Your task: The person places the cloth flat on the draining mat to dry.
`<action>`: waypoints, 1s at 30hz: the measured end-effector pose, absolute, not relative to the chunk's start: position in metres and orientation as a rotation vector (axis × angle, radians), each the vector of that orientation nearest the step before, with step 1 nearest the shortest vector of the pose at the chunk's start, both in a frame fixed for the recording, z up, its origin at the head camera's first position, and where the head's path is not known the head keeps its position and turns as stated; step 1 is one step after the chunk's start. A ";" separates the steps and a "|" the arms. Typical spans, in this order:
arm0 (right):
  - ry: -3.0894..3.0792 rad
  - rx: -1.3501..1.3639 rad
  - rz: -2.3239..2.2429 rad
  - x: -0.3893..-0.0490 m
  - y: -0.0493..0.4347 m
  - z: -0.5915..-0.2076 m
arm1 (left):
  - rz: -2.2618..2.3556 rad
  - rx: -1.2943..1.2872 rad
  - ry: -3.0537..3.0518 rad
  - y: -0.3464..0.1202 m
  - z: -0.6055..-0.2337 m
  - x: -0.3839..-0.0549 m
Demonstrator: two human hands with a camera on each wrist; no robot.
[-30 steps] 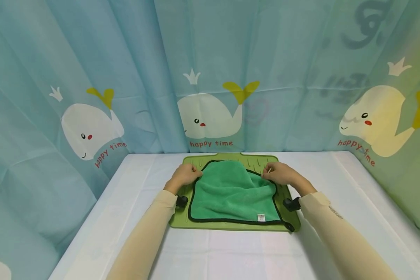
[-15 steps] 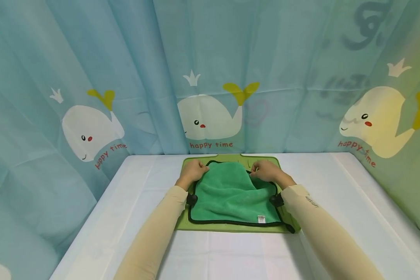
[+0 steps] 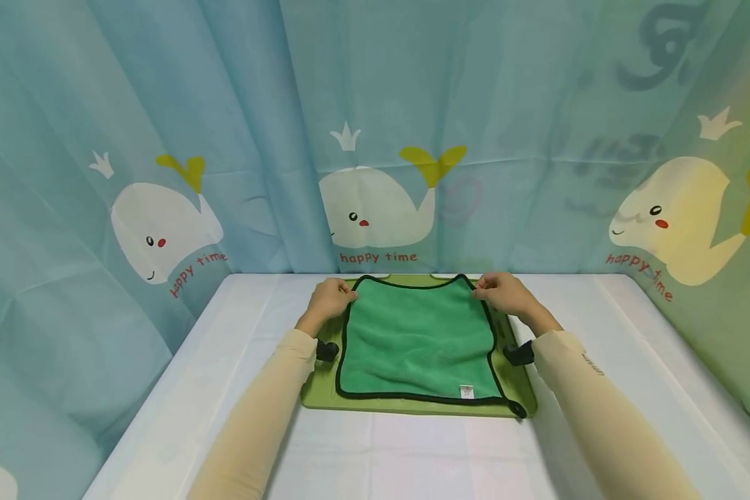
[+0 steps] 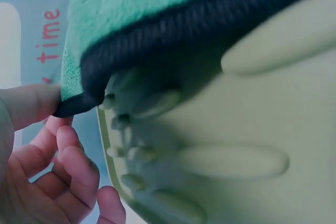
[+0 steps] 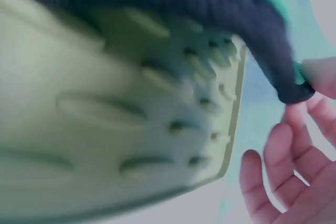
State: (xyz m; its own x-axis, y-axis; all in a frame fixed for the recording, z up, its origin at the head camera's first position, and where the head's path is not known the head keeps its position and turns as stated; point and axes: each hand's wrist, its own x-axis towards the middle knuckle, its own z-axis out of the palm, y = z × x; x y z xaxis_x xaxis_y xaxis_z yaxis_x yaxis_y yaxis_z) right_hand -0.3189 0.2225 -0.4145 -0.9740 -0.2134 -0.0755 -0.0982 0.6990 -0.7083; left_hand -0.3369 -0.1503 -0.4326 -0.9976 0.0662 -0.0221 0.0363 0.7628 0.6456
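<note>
A green cloth (image 3: 415, 340) with a black edge and a small white label lies spread over a light green ribbed mat (image 3: 325, 397). At the far left, my left hand (image 3: 330, 298) pinches the cloth's edge between thumb and forefinger; in the left wrist view, that hand (image 4: 58, 166) holds the black border above the mat. My right hand (image 3: 505, 293) grips the far right part; in the right wrist view the hand (image 5: 299, 150) pinches the corner, its other fingers loosely bent. Both far corners are raised off the mat, and the near edge lies flat with a black loop at its right corner.
The mat rests on a white-covered table (image 3: 381, 451). Behind it and at both sides hangs a blue-green curtain (image 3: 506, 139) printed with white whales. A black wrist camera (image 3: 519, 353) sits on the right wrist, another wrist camera (image 3: 327, 351) on the left.
The hands came inward over the cloth, then moved apart again. The far right part, earlier slumped and folded, is now lifted and pulled out, so the cloth is stretched almost smooth.
</note>
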 end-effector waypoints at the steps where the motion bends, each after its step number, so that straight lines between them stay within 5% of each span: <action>1: 2.753 -0.235 -1.160 -0.319 0.226 -0.414 | 1.073 0.083 2.904 -0.151 -0.432 -0.337; 30: 2.683 -0.136 -1.190 -0.331 0.235 -0.432 | 1.039 -0.053 2.936 -0.147 -0.447 -0.345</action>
State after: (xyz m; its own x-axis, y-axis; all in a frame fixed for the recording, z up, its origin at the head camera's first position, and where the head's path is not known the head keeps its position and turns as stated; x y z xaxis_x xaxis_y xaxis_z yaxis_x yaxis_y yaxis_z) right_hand -0.3313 0.2352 -0.4321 -0.9751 -0.1655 -0.1478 -0.0016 0.6713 -0.7412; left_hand -0.3453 -0.1469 -0.4468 -0.9991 -0.0234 -0.0366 -0.0412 0.7771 0.6281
